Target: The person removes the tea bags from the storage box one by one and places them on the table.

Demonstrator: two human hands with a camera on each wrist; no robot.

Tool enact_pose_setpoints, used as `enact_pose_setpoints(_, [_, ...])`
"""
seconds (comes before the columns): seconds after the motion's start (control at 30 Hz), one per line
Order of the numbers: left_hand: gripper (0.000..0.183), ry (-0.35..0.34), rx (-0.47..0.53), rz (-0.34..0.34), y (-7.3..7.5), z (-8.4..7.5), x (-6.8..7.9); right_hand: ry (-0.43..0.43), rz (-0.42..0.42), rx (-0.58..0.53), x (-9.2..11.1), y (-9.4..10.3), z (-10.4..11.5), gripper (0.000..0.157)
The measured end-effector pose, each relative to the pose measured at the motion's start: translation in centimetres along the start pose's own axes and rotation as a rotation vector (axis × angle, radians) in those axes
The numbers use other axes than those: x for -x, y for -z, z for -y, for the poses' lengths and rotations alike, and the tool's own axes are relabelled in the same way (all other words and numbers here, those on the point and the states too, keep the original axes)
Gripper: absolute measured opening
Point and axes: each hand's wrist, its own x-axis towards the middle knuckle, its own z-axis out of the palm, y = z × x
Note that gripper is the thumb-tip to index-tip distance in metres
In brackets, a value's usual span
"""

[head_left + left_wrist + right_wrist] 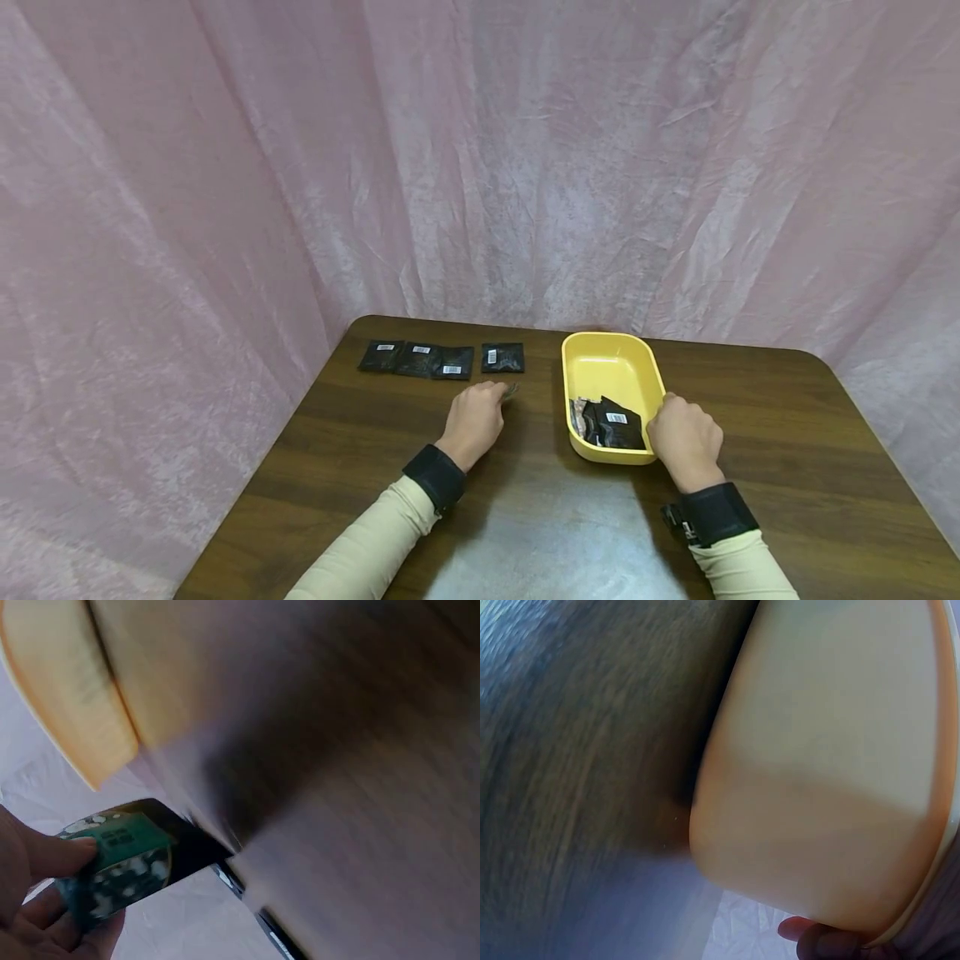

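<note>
Pinched a green-and-black square packet (124, 859) in left grip (474, 421), left of the yellow oblong plastic bin (615, 375); clasped its rim in right grip (686, 435).

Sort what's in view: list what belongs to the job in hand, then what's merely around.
Apparently in the job:
- left hand, pinching a green-patterned packet
- right hand, gripping the yellow bin
- packets inside the bin
- four black packets on the table

Merely around:
- pink curtain
- black wristbands
</note>
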Motion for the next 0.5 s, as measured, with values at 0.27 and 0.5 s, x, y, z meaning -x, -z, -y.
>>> enact_pose_setpoints(0.27, [0.024, 0.012, -0.052, 0.176, -0.29, 0.32, 0.01, -0.007, 0.019, -0.002, -0.06, 0.09, -0.07, 0.021])
enact_pose_setpoints(0.5, [0.035, 0.006, -0.102, 0.348, -0.86, 0.47, 0.33, -0.008, 0.009, -0.006, -0.02, 0.02, -0.03, 0.021])
